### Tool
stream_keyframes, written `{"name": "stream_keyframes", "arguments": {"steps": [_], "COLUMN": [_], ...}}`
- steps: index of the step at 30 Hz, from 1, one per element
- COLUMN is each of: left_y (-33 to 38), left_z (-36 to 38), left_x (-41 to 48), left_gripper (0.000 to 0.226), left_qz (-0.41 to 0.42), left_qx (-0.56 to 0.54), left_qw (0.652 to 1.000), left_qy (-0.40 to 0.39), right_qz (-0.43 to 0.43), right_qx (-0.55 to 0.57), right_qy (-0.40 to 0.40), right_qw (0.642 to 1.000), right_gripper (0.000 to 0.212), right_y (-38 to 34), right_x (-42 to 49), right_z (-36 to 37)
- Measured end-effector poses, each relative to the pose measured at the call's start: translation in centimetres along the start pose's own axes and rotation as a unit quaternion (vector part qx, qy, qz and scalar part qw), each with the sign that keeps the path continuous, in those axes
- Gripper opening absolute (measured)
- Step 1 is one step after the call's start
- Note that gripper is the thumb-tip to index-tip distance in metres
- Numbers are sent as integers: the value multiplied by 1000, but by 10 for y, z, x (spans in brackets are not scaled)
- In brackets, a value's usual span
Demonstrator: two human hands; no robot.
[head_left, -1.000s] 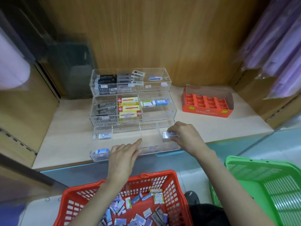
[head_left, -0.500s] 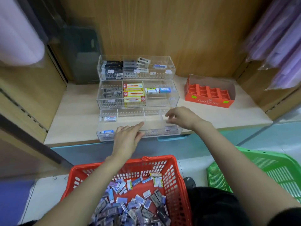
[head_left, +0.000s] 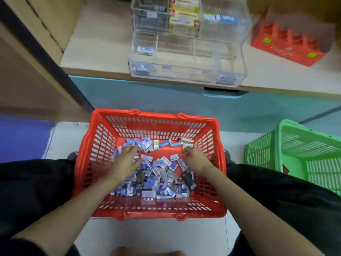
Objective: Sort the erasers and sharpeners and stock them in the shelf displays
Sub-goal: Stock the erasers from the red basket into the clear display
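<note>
Head view, looking steeply down: the person sits with a red basket (head_left: pixel 153 115) on the floor between the knees, and both hands are inside it. The left hand (head_left: pixel 127 161) lies palm down with its fingers spread, resting on the left part of the heap of small packs (head_left: pixel 158 174), mostly blue and purple, which covers the near half of the basket floor. The right hand (head_left: pixel 194 160) is at the right side of the heap with its fingers curled inward; whether it pinches a pack or only reaches, I cannot tell, as the fingertips are blurred.

The packs lie at every angle, with no common direction, so each will have to be turned once lifted. A yellow-and-white pack (head_left: pixel 187 142) sits just beyond the right hand's fingertips, towards the far right corner, and that hand is plainly the nearer one to it.

The clear display (head_left: pixel 184 71) stands on the shelf (head_left: pixel 96 52) in the upper middle of the frame, straight past the basket's far rim, so the stock has to travel up and away from the person. Its lowest compartments look nearly bare. An orange tray (head_left: pixel 287 52) sits at upper right, and a green basket (head_left: pixel 278 145) stands at the right edge.
</note>
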State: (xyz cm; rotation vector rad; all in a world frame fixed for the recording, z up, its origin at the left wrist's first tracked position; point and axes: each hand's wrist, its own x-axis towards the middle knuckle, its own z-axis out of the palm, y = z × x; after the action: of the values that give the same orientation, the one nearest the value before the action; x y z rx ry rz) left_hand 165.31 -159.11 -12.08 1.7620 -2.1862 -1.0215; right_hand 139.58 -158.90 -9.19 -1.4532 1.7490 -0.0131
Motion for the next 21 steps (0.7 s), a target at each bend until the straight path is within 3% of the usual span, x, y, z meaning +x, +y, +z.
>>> {"name": "stream_keyframes", "arguments": {"steps": [2, 8, 13, 16, 19, 21], "left_y": [-30, -83, -102, -105, -109, -109], "left_z": [19, 51, 81, 91, 99, 103], "left_x": [-2, 16, 37, 46, 49, 50], "left_gripper": [29, 51, 90, 96, 81, 75], "left_qz": [-36, -89, -27, -86, -123, -130], "left_qx": [11, 49, 131, 133, 102, 93], "left_qw": [999, 994, 962, 963, 973, 976], "left_qy": [-9, -50, -237, -217, -166, -145], "right_qz": [38, 38, 10, 56, 135, 144], "right_qx": [-20, -24, -50, -11, 104, 122], "right_qy": [-45, -126, -82, -52, -10, 6], "right_qw": [998, 991, 995, 997, 985, 982], "right_gripper": [33, 63, 70, 76, 92, 89], "right_y": [22, 53, 43, 33, 18, 11], "right_x": [16, 52, 83, 94, 84, 77], "right_z": [36, 119, 139, 152, 175, 188]}}
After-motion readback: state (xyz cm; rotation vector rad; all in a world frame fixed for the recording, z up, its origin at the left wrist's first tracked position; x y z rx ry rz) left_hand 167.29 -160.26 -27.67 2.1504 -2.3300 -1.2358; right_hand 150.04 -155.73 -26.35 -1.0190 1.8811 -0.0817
